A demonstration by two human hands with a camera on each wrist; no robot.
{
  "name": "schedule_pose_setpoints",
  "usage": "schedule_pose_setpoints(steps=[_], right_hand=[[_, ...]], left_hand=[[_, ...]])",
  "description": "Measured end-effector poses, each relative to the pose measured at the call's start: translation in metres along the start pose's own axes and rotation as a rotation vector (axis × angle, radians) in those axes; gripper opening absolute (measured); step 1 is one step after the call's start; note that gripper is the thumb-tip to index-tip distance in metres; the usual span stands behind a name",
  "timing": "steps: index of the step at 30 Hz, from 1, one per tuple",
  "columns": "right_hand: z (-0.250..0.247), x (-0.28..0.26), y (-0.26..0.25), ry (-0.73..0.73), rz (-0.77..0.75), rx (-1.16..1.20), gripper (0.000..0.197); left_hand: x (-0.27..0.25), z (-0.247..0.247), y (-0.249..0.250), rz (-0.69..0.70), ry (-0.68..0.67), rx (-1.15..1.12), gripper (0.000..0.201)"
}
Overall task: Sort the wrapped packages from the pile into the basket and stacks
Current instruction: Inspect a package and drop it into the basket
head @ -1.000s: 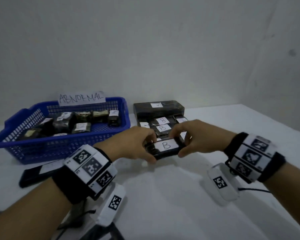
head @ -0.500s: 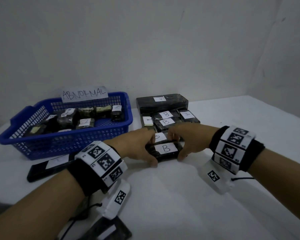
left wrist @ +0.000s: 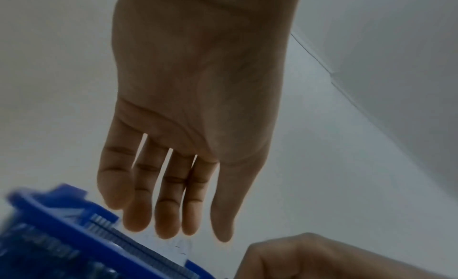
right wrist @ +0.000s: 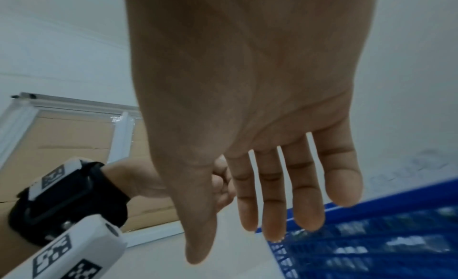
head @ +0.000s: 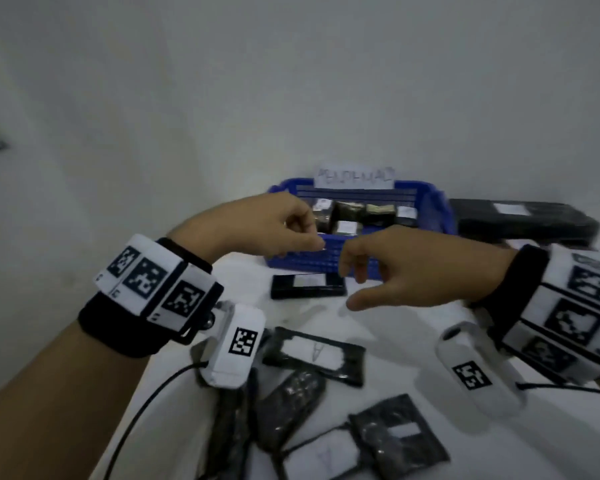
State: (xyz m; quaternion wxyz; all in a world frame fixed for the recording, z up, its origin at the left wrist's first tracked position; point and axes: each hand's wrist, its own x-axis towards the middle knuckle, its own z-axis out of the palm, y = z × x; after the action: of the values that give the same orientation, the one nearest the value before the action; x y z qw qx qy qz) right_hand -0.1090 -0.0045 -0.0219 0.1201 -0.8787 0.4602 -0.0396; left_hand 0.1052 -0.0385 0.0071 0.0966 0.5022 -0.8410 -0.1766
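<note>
Wrapped packages [head: 312, 355] lie loose in a pile on the near part of the white desk [head: 395, 341], black film with white labels; one near the middle reads "A" and lies with its long axis left to right, another at the bottom edge [head: 326, 459] bears what looks like a "Y" or an upturned "A" (too blurred to settle). Farther back stands the blue basket [head: 440, 216], its paper sign [head: 355, 177] smeared beyond reading, with several wrapped bundles inside. To its right sits a long black stack [head: 520, 220] with a white label, lengthwise across the view. One flat package [head: 307, 285] rests just before the basket. The left hand [head: 271, 223] and right hand [head: 409, 271] hover near the basket's front, each grip empty with fingers relaxed.
</note>
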Motion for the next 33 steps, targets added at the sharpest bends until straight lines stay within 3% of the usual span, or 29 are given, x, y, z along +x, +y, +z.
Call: schedule_pose_setpoints(steps=[3,6,9,11,16,20,21,25,29,33], right_hand=[[0.017,0.049,-0.039,-0.055,-0.12,-0.006,0.041],[0.043,0.089,-0.077,-0.187,-0.221,-0.057,0.055],[0.063,0.108,-0.093,-0.249,-0.25,-0.067,0.056],[0.067,0.114,-0.095,-0.247,-0.24,-0.061,0.048],[0.055,0.115,-0.077,-0.146,-0.212,0.041,0.035],[0.036,0.105,-0.052,0.08,-0.159,0.287,0.055],[0.035,0.103,-0.044,0.135,-0.147,0.352,0.056],[0.039,0.105,-0.022,0.391,-0.051,0.569,0.028],[0.034,0.112,-0.015,0.529,0.085,0.779,0.034],[0.03,0.113,-0.013,0.561,0.096,0.829,0.043]], left_hand=[[-0.032,-0.007,-0.05,-0.223,-0.076,0.074,0.027],[-0.061,0.0,-0.085,-0.427,-0.29,0.129,0.046],[-0.076,0.017,-0.102,-0.485,-0.476,0.022,0.051],[-0.081,0.026,-0.11,-0.459,-0.496,-0.027,0.047],[-0.078,0.025,-0.124,-0.295,-0.28,-0.227,0.025],[-0.064,0.01,-0.126,-0.169,-0.077,-0.452,0.018],[-0.057,0.007,-0.124,-0.137,-0.047,-0.516,0.019],[-0.027,0.005,-0.113,-0.028,0.12,-0.723,0.033],[0.005,0.009,-0.103,0.08,0.218,-0.824,0.045],[0.027,0.007,-0.101,0.08,0.262,-0.842,0.036]])
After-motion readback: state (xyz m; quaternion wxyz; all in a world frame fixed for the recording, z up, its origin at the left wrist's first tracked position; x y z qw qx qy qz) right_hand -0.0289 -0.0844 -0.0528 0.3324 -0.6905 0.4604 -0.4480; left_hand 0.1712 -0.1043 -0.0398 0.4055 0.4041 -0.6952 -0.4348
